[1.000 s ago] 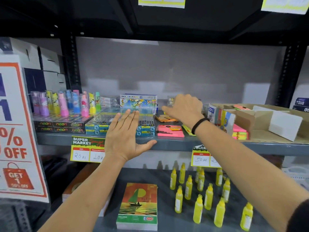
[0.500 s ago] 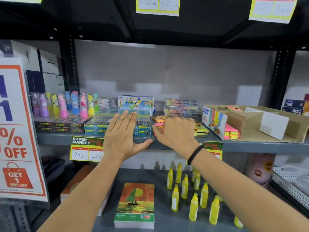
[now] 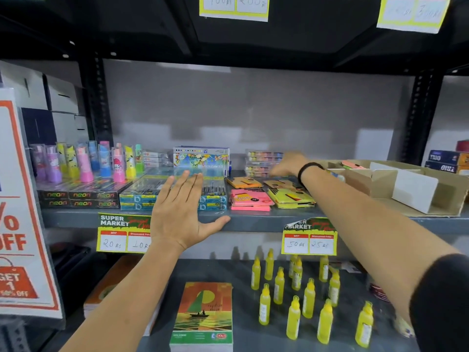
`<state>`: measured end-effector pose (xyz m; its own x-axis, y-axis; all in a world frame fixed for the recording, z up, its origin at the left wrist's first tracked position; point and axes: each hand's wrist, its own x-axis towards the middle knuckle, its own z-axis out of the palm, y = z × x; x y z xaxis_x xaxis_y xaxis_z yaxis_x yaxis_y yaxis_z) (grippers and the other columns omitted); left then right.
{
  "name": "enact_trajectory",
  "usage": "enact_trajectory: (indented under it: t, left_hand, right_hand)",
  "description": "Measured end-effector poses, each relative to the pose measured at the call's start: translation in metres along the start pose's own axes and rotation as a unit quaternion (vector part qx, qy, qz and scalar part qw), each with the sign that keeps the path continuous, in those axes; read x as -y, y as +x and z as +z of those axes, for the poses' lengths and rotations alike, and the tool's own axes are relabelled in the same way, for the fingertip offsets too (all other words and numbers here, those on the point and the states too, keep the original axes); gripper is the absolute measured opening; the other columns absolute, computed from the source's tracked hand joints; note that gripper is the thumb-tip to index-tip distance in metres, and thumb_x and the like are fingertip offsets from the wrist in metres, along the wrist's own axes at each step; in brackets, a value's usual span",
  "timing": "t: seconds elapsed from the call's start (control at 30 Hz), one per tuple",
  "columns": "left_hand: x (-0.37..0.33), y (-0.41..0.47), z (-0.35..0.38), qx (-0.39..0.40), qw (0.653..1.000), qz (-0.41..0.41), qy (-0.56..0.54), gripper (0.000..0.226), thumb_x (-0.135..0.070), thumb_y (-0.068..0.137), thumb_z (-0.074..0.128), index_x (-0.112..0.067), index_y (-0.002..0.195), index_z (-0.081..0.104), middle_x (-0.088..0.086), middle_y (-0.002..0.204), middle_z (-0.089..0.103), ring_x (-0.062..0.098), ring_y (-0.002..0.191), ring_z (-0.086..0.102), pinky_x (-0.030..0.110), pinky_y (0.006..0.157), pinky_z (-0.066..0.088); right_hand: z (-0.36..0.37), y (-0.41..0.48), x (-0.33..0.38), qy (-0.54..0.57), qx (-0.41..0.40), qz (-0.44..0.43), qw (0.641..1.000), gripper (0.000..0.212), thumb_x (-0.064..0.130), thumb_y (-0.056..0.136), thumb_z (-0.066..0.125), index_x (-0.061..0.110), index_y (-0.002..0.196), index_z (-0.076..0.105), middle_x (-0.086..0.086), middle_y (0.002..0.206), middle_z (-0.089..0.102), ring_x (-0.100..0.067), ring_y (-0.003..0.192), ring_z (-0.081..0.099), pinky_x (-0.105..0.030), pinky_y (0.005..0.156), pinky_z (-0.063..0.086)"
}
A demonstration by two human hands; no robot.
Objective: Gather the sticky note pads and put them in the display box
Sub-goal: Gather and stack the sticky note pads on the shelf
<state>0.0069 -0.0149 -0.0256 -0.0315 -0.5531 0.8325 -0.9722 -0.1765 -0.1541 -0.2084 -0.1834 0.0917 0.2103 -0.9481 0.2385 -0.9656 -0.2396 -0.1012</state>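
Several sticky note pads lie on the grey middle shelf (image 3: pixel 253 221): a pink stack (image 3: pixel 250 199) at the front, a yellow pad (image 3: pixel 291 196) beside it, and an orange pad (image 3: pixel 243 182) behind. The cardboard display box (image 3: pixel 446 196) stands at the right, with a pink pad (image 3: pixel 352 165) in its back left part. My left hand (image 3: pixel 182 212) is flat and open against the shelf edge, left of the pads. My right hand (image 3: pixel 286 165) is blurred, hovering over the rear pads beside the box, and nothing shows in it.
Blue pen packs (image 3: pixel 215 199) and neon boxes (image 3: pixel 78 199) fill the shelf's left. An oil pastel box (image 3: pixel 201 157) and stacked clear cases (image 3: pixel 261 158) stand at the back. Yellow bottles (image 3: pixel 294 313) and a notebook (image 3: pixel 203 316) sit on the lower shelf. A sale sign (image 3: pixel 20 212) hangs left.
My right hand has moved from over the front pink pads back and right toward the rear pads and the box. The pink stack is uncovered. My left hand has stayed put.
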Motion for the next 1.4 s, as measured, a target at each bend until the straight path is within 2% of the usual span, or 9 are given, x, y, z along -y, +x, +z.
enact_trajectory:
  t: [0.1,0.3,0.47,0.6,0.77,0.97,1.1,1.3,1.4]
  left_hand:
    - [0.001,0.0,0.001,-0.001,1.0,0.0,0.002,0.104,-0.084,0.08,0.028,-0.001,0.136,0.057,0.015,0.137,0.06,0.028,0.135,0.05,0.044,0.118,0.027]
    - [0.0,0.0,0.002,-0.012,1.0,0.001,-0.003,0.102,-0.083,0.081,0.028,-0.001,0.135,0.057,0.014,0.135,0.062,0.028,0.133,0.052,0.043,0.118,0.026]
    - [0.001,0.0,0.001,0.0,1.0,0.003,-0.001,0.105,-0.084,0.082,0.021,-0.002,0.137,0.056,0.014,0.136,0.061,0.028,0.135,0.05,0.043,0.118,0.025]
    - [0.0,0.0,0.001,-0.005,1.0,0.001,0.0,0.104,-0.084,0.081,0.025,-0.002,0.137,0.056,0.014,0.137,0.061,0.028,0.135,0.05,0.045,0.118,0.028]
    - [0.001,0.001,0.001,-0.007,1.0,0.001,0.001,0.104,-0.084,0.081,0.024,-0.002,0.137,0.056,0.013,0.137,0.061,0.028,0.135,0.05,0.045,0.118,0.029]
    - [0.0,0.0,0.0,-0.007,1.0,-0.001,0.001,0.102,-0.082,0.079,0.031,-0.002,0.137,0.055,0.014,0.137,0.06,0.027,0.135,0.05,0.044,0.118,0.025]
    - [0.0,0.0,-0.001,-0.012,1.0,-0.001,-0.003,0.102,-0.082,0.08,0.029,-0.002,0.137,0.056,0.015,0.136,0.061,0.028,0.134,0.051,0.043,0.117,0.025]
    - [0.001,0.0,0.002,-0.026,1.0,0.004,0.003,0.101,-0.082,0.08,0.031,-0.002,0.135,0.057,0.014,0.133,0.063,0.027,0.133,0.053,0.044,0.116,0.029]
    - [0.0,0.0,0.001,-0.027,1.0,0.003,0.002,0.1,-0.082,0.08,0.032,-0.002,0.135,0.057,0.013,0.133,0.063,0.027,0.133,0.053,0.044,0.116,0.029]
  right_hand:
    - [0.012,0.014,0.0,-0.049,0.046,0.015,0.998,0.064,0.052,0.075,0.067,0.012,0.123,0.055,-0.01,0.125,0.058,-0.026,0.099,0.056,-0.033,0.081,0.048]
    - [0.013,0.024,-0.001,-0.047,0.111,0.018,0.993,0.059,0.046,0.078,0.069,0.011,0.125,0.056,-0.011,0.133,0.054,-0.024,0.092,0.05,-0.031,0.074,0.042]
    - [0.021,0.027,-0.003,-0.038,0.031,0.026,0.998,0.063,0.063,0.067,0.068,0.015,0.106,0.058,-0.008,0.101,0.06,-0.023,0.082,0.052,-0.03,0.07,0.046]
    - [0.028,0.031,-0.006,0.01,-0.018,0.039,0.999,0.051,0.059,0.056,0.072,0.017,0.082,0.058,-0.001,0.072,0.057,-0.019,0.067,0.054,-0.027,0.058,0.046]
    - [0.012,0.033,0.012,0.069,-0.087,0.006,0.994,0.042,0.056,0.062,0.067,0.016,0.061,0.053,-0.002,0.063,0.055,-0.015,0.054,0.047,-0.022,0.045,0.038]
    - [0.023,0.026,0.065,0.066,-0.106,-0.074,0.989,0.063,0.073,0.063,0.059,0.012,0.06,0.044,-0.004,0.064,0.05,-0.015,0.053,0.044,-0.023,0.045,0.033]
    - [0.038,0.024,0.074,0.042,-0.078,-0.1,0.991,0.066,0.077,0.065,0.059,0.012,0.076,0.051,-0.001,0.068,0.05,-0.021,0.07,0.053,-0.028,0.056,0.039]
    - [0.04,0.026,0.075,0.019,-0.035,-0.094,0.995,0.072,0.085,0.062,0.051,0.013,0.07,0.047,0.0,0.067,0.049,-0.018,0.064,0.051,-0.025,0.052,0.038]
    - [0.044,0.027,0.078,0.012,-0.024,-0.1,0.995,0.063,0.081,0.066,0.052,0.018,0.06,0.045,-0.001,0.062,0.047,-0.017,0.059,0.048,-0.026,0.05,0.035]
